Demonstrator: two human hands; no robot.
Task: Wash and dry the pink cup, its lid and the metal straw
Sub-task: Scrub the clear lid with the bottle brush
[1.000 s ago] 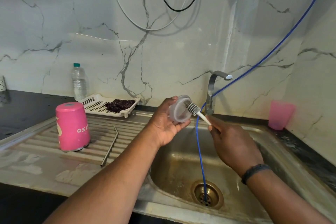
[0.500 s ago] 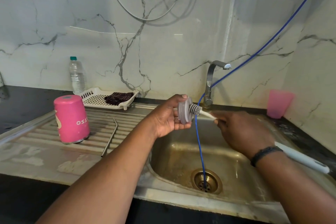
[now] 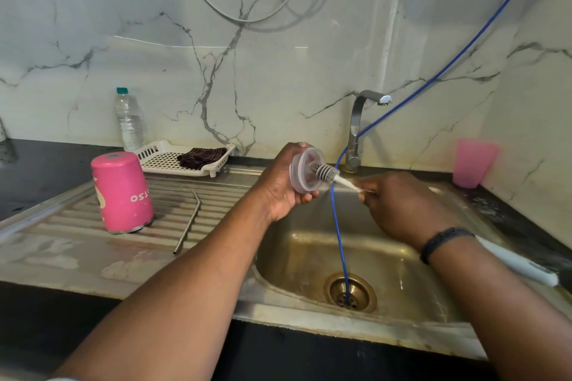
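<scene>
Across the middle of the scene, the steel sink (image 3: 309, 250) is taking up most of the space, its ribbed draining board running off to the left. You are working over the basin, just in front of the tap (image 3: 356, 133), with a blue hose (image 3: 339, 235) hanging down into the drain.

On the draining board the pink cup (image 3: 122, 192) is standing upside down, and the metal straw (image 3: 188, 223) is lying just to its right, apart from it. Farther back, a white tray (image 3: 161, 161) is holding a dark cloth (image 3: 201, 157).

Your left hand (image 3: 278, 187) is gripping the lid (image 3: 305, 170) by its rim, fingers curled around it, tilting its inner face toward the right. Your right hand (image 3: 399, 207) is pinching the white handle of a small brush (image 3: 323, 172), whose bristles are pressing into the lid.

Watch your grip: the lid looks wet, and since you are holding it only by the edge, a hard push from the brush could be popping it loose into the basin. The hose is also hanging right between your hands, so a wide stroke risks snagging it. The straw, lying loose on the sloped ribs, could be rolling toward the near edge if you bump the board.
</scene>
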